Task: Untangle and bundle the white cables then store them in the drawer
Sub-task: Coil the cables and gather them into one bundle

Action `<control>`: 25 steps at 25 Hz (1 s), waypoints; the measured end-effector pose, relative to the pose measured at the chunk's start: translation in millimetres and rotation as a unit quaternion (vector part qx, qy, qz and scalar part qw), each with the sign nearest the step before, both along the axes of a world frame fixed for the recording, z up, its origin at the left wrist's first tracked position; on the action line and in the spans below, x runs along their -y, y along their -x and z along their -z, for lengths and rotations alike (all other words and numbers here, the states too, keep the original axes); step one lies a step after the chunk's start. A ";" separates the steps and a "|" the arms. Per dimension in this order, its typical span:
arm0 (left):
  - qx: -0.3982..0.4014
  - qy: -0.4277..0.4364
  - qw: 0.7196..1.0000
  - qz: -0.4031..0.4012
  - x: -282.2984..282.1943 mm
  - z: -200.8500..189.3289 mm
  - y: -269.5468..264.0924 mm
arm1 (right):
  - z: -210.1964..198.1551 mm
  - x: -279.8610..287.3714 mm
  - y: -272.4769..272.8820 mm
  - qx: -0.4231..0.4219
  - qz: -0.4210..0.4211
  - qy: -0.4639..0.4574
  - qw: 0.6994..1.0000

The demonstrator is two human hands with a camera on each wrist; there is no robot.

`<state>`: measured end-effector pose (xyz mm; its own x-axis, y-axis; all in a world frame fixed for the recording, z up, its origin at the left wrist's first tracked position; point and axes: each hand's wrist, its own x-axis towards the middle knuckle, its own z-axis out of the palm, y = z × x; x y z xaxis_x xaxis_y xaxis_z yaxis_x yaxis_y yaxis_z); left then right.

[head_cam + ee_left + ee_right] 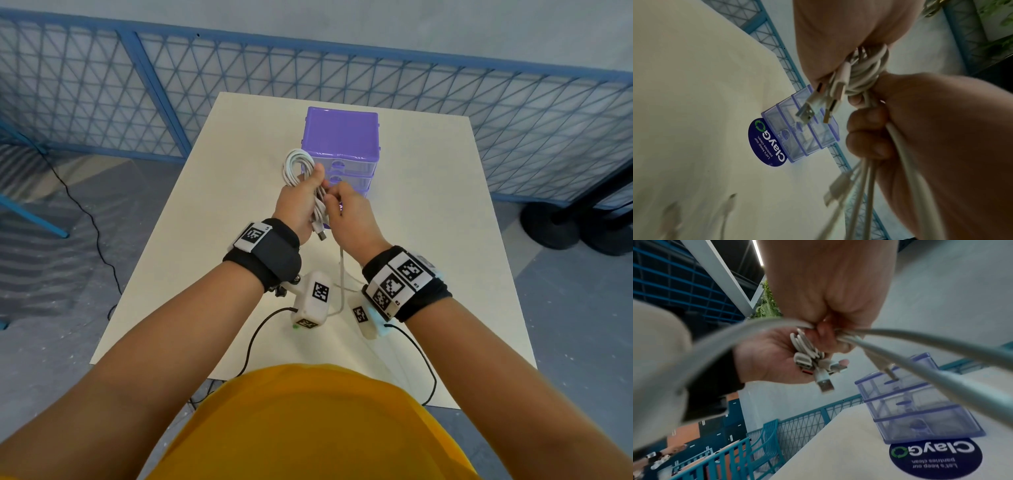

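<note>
A looped bundle of white cables (297,167) is held upright in my left hand (313,186), above the table and just in front of the purple drawer unit (342,137). Several USB plugs (805,113) stick out below the fist. My right hand (334,195) pinches the loose strands (900,356) right against the bundle's waist. One white strand (341,274) hangs down between my wrists to the table. In the right wrist view the bundle (805,345) lies across my left palm (766,360). The unit's three clear drawers (916,402) look pushed in.
The cream table (222,212) carries a round dark-blue sticker (935,457) in front of the drawer unit. A blue mesh fence (137,89) runs behind the table. Black wires (253,339) trail from the wrist cameras over the table's near edge.
</note>
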<state>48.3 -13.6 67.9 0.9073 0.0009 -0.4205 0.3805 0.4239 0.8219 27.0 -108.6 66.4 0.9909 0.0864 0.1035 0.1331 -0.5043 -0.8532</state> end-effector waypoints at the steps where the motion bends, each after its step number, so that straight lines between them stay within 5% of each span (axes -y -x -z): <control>1: -0.005 -0.008 1.000 -0.006 0.4 0.4 -1.2 | 0.6 0.5 1.1 -0.007 0.004 0.003 1.000; 5: -0.012 -0.013 0.999 -0.040 -8.5 2.8 -4.1 | 4.3 8.6 6.0 -0.073 -0.022 0.050 0.996; 8: -0.010 -0.026 0.998 -0.064 -17.7 2.1 -8.7 | 7.6 18.7 12.9 -0.140 -0.117 0.106 0.977; 15: 0.029 -0.195 0.977 -0.085 -22.7 -9.0 -8.7 | 15.5 29.4 16.0 -0.096 -0.164 0.106 0.976; 18: 0.057 -0.310 0.947 -0.056 -24.9 -10.1 -8.5 | 13.4 33.9 14.7 0.041 -0.165 0.260 0.950; 21: 0.094 -0.468 0.877 0.056 -26.3 -5.7 -9.5 | 5.7 35.1 11.9 0.265 -0.162 0.411 0.857; 23: 0.113 -0.523 0.832 0.147 -25.7 -5.7 -7.8 | 2.4 33.5 9.2 0.342 -0.169 0.432 0.817; 25: 0.118 -0.510 0.822 0.224 -23.4 -6.4 -3.4 | -1.1 31.8 6.7 0.377 -0.182 0.417 0.807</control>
